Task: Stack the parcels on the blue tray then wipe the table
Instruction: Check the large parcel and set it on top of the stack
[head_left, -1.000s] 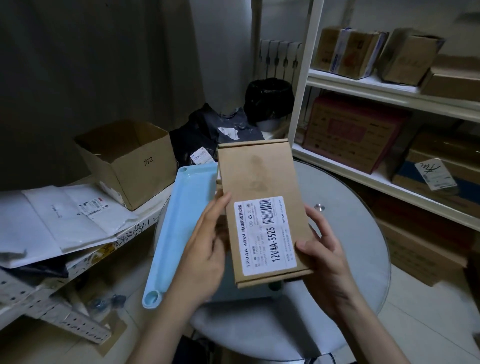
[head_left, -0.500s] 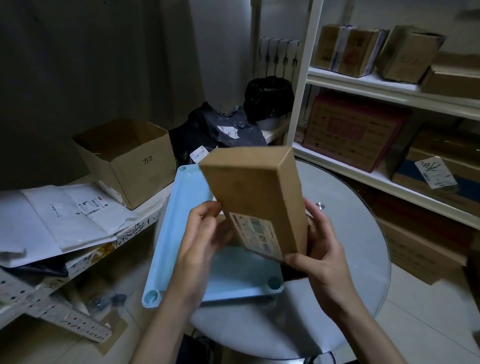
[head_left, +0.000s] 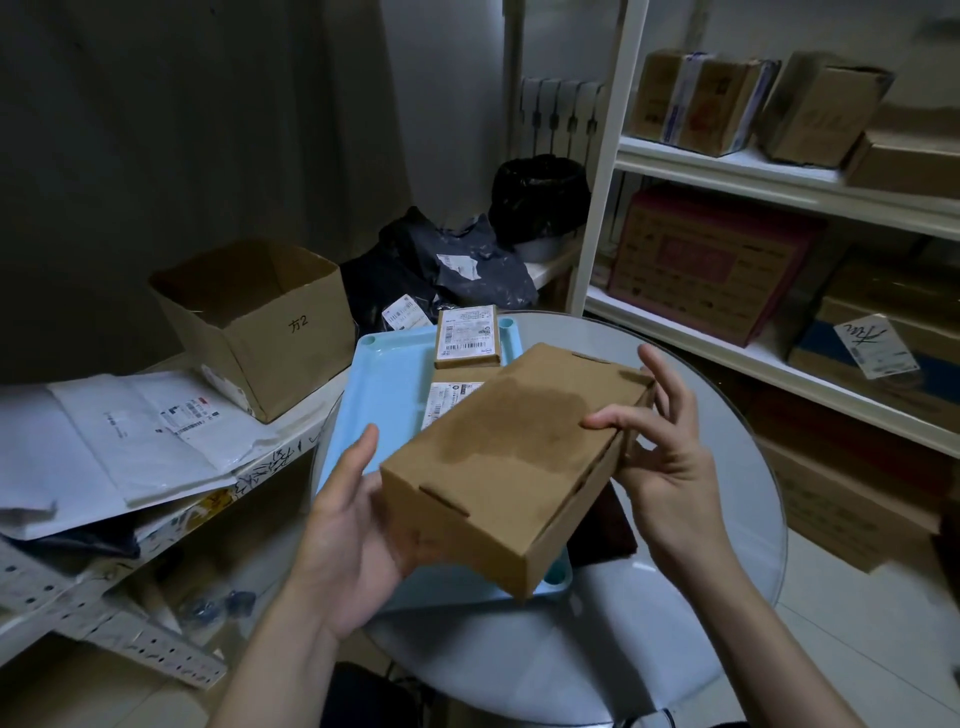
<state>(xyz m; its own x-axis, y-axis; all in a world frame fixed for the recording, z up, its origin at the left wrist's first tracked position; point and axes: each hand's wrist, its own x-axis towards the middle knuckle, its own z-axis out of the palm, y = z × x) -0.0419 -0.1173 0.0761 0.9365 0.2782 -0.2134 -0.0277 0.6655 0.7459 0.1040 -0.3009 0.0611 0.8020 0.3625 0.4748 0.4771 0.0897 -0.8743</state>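
My left hand (head_left: 358, 525) cups the box's (head_left: 514, 457) near end, my right hand (head_left: 660, 447) pinches its far corner, above the tray's (head_left: 384, 384) bare left half.

A dim storeroom — white shelving (head_left: 779, 171) stacked with cardboard boxes (head_left: 701, 98) along the right, a dark curtain (head_left: 156, 130) at left, a white radiator (head_left: 558, 114) on the far wall, pale floor tiles (head_left: 857, 649).

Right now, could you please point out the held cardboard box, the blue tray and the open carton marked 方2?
held cardboard box (head_left: 511, 447): head view, top face.
blue tray (head_left: 387, 387): head view, bare floor.
open carton marked 方2 (head_left: 291, 343): head view, front wall.
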